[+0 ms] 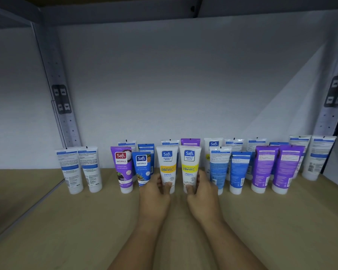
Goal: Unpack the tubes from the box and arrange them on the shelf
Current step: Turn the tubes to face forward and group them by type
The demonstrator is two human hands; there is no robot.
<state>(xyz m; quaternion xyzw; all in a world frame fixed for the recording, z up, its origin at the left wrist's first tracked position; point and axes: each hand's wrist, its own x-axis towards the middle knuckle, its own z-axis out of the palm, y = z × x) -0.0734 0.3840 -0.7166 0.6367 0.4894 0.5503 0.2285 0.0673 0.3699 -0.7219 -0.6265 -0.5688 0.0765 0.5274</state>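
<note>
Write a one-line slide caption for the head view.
Left hand and right hand each grip a white Vitamin C tube standing among tubes on the shelf.

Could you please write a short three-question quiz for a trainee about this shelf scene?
1. True or false: the left hand grips a white plastic tube with a yellow band.
2. What does the right hand hold? A) a matching white and yellow tube B) a box
3. Which colour is the tube with the red logo, left of the hands?

Key: 1 true; 2 A; 3 purple.
</note>
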